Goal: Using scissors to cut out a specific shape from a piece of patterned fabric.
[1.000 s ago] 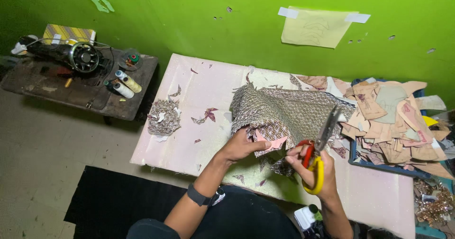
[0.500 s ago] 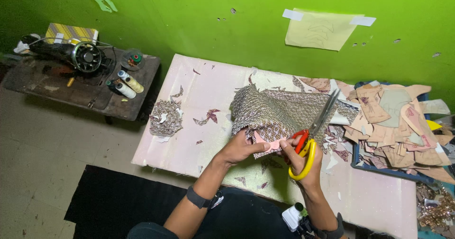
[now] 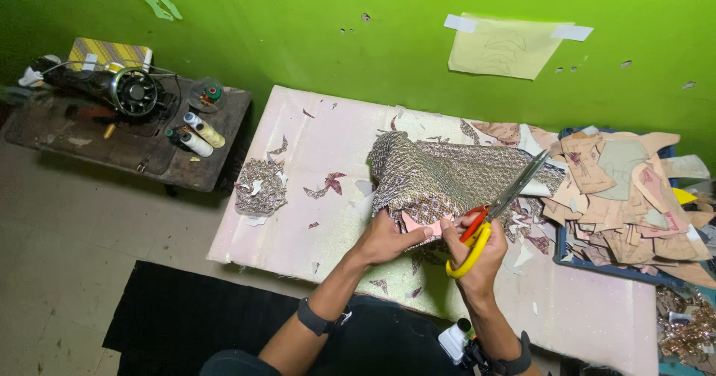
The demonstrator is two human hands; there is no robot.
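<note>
Left hand (image 3: pixel 384 238) pinning patterned fabric (image 3: pixel 440 174), right hand (image 3: pixel 477 253) gripping scissors (image 3: pixel 496 208) — paper-pattern pile (image 3: pixel 626 197) beside, sewing machine (image 3: pixel 112 85) left

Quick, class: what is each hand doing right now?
Left hand: closed on a pink paper pattern piece against the patterned fabric.
Right hand: gripping yellow-handled scissors.
</note>
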